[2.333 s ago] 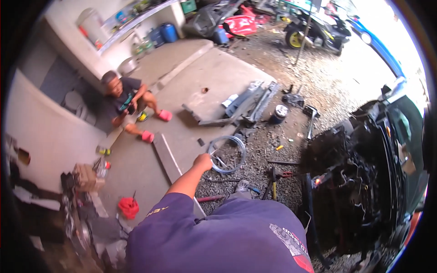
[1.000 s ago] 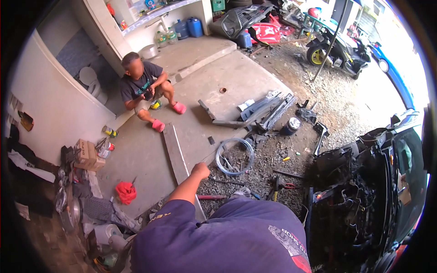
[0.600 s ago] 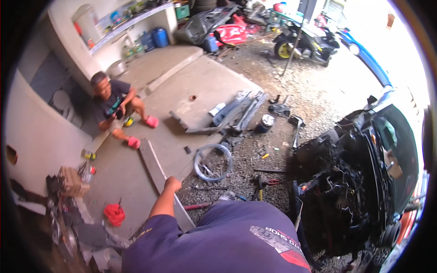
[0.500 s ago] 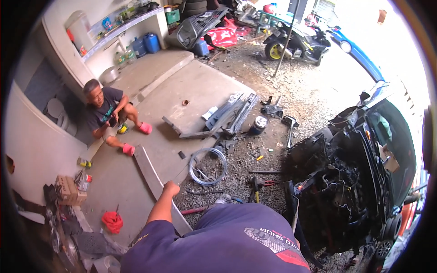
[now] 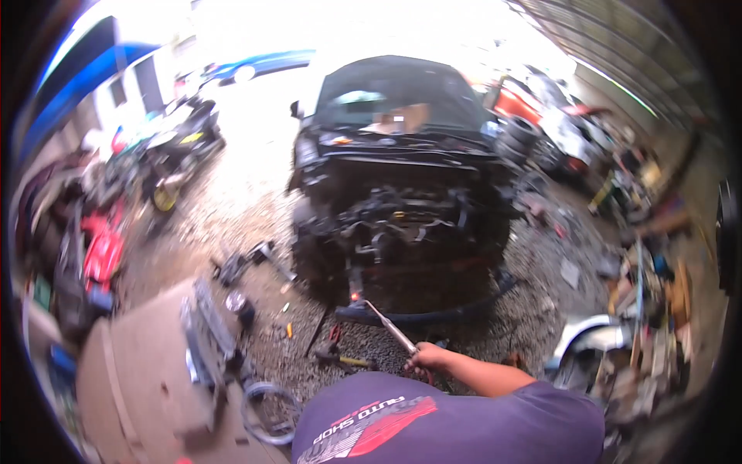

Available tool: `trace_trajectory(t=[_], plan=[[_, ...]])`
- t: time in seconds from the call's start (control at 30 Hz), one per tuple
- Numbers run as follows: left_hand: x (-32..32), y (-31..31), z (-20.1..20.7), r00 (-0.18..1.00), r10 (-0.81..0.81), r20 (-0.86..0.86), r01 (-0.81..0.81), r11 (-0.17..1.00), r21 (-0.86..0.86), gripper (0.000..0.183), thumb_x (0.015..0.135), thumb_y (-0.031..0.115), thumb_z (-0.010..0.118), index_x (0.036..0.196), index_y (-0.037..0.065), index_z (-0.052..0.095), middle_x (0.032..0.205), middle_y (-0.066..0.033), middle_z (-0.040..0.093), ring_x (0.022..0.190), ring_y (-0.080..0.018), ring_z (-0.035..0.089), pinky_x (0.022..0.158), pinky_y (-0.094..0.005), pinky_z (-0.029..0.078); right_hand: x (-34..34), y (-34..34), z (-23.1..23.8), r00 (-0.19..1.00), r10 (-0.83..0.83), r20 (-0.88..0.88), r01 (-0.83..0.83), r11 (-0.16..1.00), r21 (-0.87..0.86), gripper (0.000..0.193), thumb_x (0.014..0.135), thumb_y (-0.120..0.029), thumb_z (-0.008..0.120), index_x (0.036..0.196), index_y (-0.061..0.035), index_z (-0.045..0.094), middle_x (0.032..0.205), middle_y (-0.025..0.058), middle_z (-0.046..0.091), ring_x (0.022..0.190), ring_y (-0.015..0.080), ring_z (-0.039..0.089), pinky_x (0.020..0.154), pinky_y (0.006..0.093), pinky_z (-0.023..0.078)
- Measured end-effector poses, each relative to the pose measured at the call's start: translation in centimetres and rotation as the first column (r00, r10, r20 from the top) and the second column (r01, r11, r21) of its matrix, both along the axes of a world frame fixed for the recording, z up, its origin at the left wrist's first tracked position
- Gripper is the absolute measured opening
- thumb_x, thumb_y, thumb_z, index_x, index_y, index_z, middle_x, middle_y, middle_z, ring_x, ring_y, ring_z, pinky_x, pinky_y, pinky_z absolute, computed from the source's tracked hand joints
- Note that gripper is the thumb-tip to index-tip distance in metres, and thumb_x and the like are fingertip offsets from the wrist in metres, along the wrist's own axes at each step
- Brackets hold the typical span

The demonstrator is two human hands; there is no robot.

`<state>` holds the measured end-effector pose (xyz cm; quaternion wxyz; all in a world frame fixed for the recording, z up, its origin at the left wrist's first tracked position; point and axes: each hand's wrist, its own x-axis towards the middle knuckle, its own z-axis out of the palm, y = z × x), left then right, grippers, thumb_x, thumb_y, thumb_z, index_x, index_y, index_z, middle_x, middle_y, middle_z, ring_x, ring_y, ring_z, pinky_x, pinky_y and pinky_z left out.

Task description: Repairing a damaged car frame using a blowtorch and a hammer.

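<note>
One metal tool [image 5: 396, 330], lettered purple shirt [image 5: 464, 425]

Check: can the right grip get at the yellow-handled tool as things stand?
Probably not straight away: the right grip is closed around a metal wand-like tool. The yellow-handled tool on the gravel looks uncovered, though.

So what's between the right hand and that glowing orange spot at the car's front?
In the head view: a slim metal tool, gripped in the right hand, tip near the glowing spot.
</note>
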<state>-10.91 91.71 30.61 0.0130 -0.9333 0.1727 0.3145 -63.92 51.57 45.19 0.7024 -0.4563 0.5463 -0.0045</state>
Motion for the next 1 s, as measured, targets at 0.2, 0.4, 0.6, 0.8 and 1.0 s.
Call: trace_trajectory(t=[0.2, 0.4, 0.6, 0.8, 1.0], plan=[[1.5, -10.9, 1.9, 0.997, -0.049, 0.054, 0.053, 0.996, -0.075, 0.035, 0.100, 0.021, 0.054, 0.109, 0.002, 0.082, 0.120, -0.0232, 0.078, 0.110, -0.0406, 0.076, 0.094, -0.0529, 0.059, -2.7, -1.9, 2.1, 0.919, -0.359, 0.163, 0.384, 0.910, -0.156, 0.012, 0.093, -0.007, 0.073, 0.101, 0.0016, 0.072, 0.090, 0.0112, 0.078, 0.065, 0.0148, 0.069, 0.054, 0.0299, 0.054], [1.8, -15.5, 3.4, 0.988, -0.136, 0.074, 0.144, 0.983, -0.111, 0.034, 0.100, 0.021, 0.055, 0.111, 0.003, 0.081, 0.121, -0.0223, 0.077, 0.112, -0.0404, 0.075, 0.095, -0.0527, 0.059, -7.0, -2.6, 6.3, 0.716, -0.622, 0.319, 0.672, 0.737, -0.073, 0.012, 0.093, -0.010, 0.071, 0.099, 0.0007, 0.075, 0.083, 0.0078, 0.073, 0.062, 0.0145, 0.064, 0.056, 0.0315, 0.054], [0.6, -18.3, 3.5, 0.968, -0.234, 0.088, 0.243, 0.964, -0.111, 0.034, 0.100, 0.021, 0.055, 0.113, 0.003, 0.081, 0.123, -0.0214, 0.077, 0.113, -0.0401, 0.075, 0.097, -0.0524, 0.059, -12.6, -5.2, 10.8, 0.459, -0.731, 0.505, 0.845, 0.534, 0.005, 0.014, 0.091, -0.014, 0.069, 0.097, -0.0019, 0.071, 0.088, 0.0083, 0.073, 0.063, 0.0144, 0.062, 0.059, 0.0307, 0.055], [0.4, -19.6, 3.7, 0.948, -0.304, 0.094, 0.313, 0.944, -0.105, 0.034, 0.100, 0.021, 0.055, 0.115, 0.004, 0.081, 0.125, -0.0205, 0.077, 0.115, -0.0399, 0.074, 0.098, -0.0521, 0.058, -18.2, -7.2, 14.7, 0.378, -0.705, 0.600, 0.906, 0.414, -0.084, 0.011, 0.092, -0.013, 0.071, 0.098, -0.0036, 0.069, 0.094, 0.0113, 0.078, 0.066, 0.0129, 0.064, 0.062, 0.0305, 0.056], [1.1, -18.4, 3.2, 0.970, -0.231, 0.079, 0.240, 0.962, -0.133, 0.034, 0.100, 0.021, 0.056, 0.117, 0.005, 0.081, 0.127, -0.0196, 0.076, 0.116, -0.0396, 0.074, 0.099, -0.0519, 0.058, -18.2, -4.8, 13.5, 0.434, -0.780, 0.451, 0.896, 0.427, -0.122, 0.014, 0.092, -0.014, 0.072, 0.097, -0.0013, 0.072, 0.088, 0.0116, 0.077, 0.063, 0.0150, 0.064, 0.056, 0.0317, 0.055]])
